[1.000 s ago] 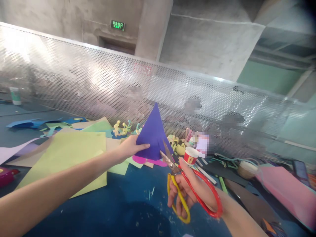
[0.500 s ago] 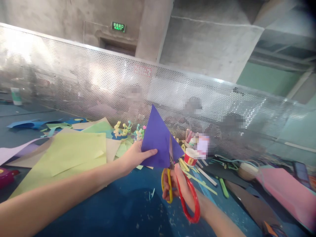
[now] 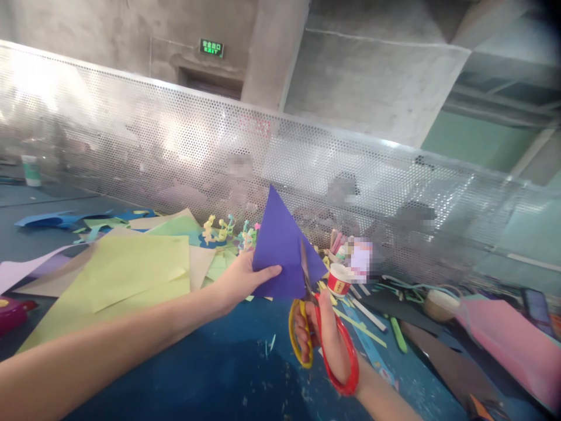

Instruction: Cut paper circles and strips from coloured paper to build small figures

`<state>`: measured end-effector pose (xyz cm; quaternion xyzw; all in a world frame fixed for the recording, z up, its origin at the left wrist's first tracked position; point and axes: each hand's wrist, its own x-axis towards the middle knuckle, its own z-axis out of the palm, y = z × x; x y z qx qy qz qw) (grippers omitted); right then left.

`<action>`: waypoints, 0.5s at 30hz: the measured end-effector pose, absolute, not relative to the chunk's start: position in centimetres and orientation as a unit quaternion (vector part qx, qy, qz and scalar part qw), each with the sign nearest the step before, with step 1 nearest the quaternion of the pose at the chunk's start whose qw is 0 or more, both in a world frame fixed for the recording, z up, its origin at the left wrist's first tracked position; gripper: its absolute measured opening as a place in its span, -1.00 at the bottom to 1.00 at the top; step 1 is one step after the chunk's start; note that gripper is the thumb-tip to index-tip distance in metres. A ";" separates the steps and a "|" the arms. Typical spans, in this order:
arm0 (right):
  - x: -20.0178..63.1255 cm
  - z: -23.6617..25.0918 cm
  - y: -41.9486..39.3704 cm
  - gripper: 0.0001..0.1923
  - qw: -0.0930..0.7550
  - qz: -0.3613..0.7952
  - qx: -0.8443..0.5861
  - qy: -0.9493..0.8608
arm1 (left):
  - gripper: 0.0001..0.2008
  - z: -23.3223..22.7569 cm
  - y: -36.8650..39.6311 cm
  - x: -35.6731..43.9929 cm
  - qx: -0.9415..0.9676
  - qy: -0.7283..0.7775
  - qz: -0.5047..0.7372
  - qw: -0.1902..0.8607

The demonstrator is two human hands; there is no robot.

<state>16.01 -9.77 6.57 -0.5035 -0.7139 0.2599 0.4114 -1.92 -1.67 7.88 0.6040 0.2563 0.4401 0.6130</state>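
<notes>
Your tabletop (image 3: 210,368) carries green sheets (image 3: 140,269) toward its left edge. The purple paper (image 3: 278,248) is held above the tabletop, short of the far edge and point up, probably so the blades reach its lower side freely. The scissors (image 3: 309,290) point up into its right part, one blade showing in front. Your left hand (image 3: 243,280) pinches the paper, thumb flat on the near face, likely to steady it; your right hand (image 3: 329,330) curls, partly closed, through the scissors' handles, near the cup (image 3: 339,279)
</notes>
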 end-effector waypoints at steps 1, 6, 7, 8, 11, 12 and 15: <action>15.9 6.6 -9.8 -0.74 0.415 0.267 -0.507 -0.707 | -0.58 7.8 -1.7 -1.9 0.603 0.259 0.441 0.612; 15.6 6.5 -10.1 -0.73 0.426 0.316 -0.523 -0.667 | -0.57 7.9 -2.1 -1.8 0.590 0.263 0.436 0.627; 15.6 6.5 -10.1 -0.73 0.427 0.325 -0.525 -0.660 | -0.57 7.9 -2.2 -1.8 0.586 0.262 0.436 0.630; 15.5 6.6 -10.2 -0.73 0.427 0.334 -0.528 -0.654 | -0.56 8.0 -2.2 -1.8 0.584 0.263 0.436 0.632; 15.5 6.6 -10.3 -0.74 0.427 0.360 -0.534 -0.635 | -0.55 8.1 -2.2 -1.9 0.581 0.263 0.437 0.635; 15.6 6.7 -10.3 -0.74 0.426 0.368 -0.535 -0.629 | -0.55 8.1 -2.2 -1.9 0.581 0.261 0.438 0.635; 15.6 6.8 -10.4 -0.74 0.424 0.391 -0.540 -0.613 | -0.57 8.2 -2.1 -1.9 0.581 0.258 0.439 0.634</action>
